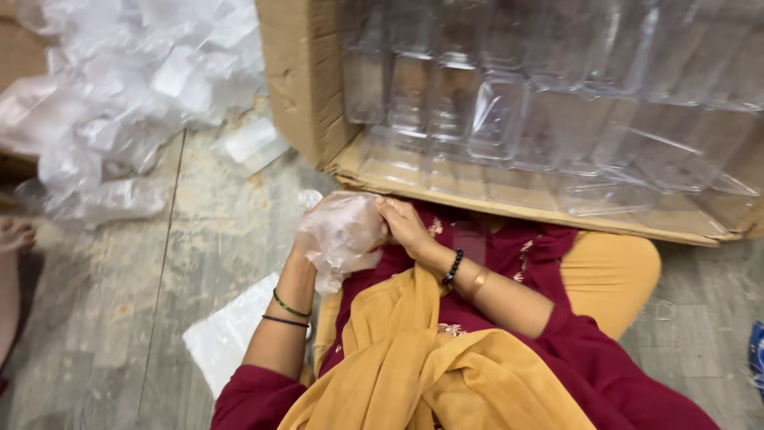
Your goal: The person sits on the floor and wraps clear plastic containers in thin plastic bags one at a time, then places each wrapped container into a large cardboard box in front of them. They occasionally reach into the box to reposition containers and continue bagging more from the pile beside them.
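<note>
My left hand (314,239) and my right hand (403,224) meet over my lap, both gripping a crumpled clear plastic bag (344,232). The bag covers most of my left hand's fingers. My right fingers pinch the bag's upper right edge. Just beyond my hands lies a cardboard box (306,87) on its side, filled with several stacked clear plastic containers (493,119). What the bag holds, if anything, I cannot tell.
A heap of loose clear plastic wrapping (119,87) lies on the floor at the upper left. A flat plastic bag (227,334) rests beside my left arm. Another person's bare foot (14,235) shows at the left edge. A small clear lid (253,145) lies near the box.
</note>
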